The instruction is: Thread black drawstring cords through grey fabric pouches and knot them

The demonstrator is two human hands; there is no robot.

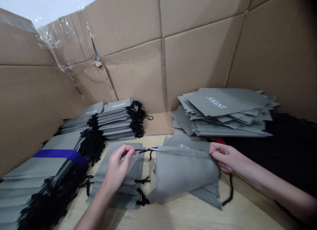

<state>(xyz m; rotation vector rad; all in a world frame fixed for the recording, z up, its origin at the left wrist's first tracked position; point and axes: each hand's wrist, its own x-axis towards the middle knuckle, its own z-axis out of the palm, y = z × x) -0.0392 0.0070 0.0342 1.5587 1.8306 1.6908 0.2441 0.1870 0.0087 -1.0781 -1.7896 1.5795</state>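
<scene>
My left hand [117, 169] pinches a thin white rod [146, 149] carrying a black drawstring [148, 151]. The rod enters the top hem of a grey non-woven bag [185, 175]. My right hand [223, 157] grips that hem's far end, gathering the fabric. Beneath my left wrist lies a loose pile of grey bags [131, 187] with black cords. Another grey bag printed INTEX [185, 141] lies behind the held one, partly hidden by it.
Banded grey bags with black cords [49, 160] stack at left, more [114, 119] behind them. A loose INTEX bag pile [223, 111] sits back right beside a black cord heap [284, 147]. Cardboard walls [198, 58] surround the wooden table [193, 216].
</scene>
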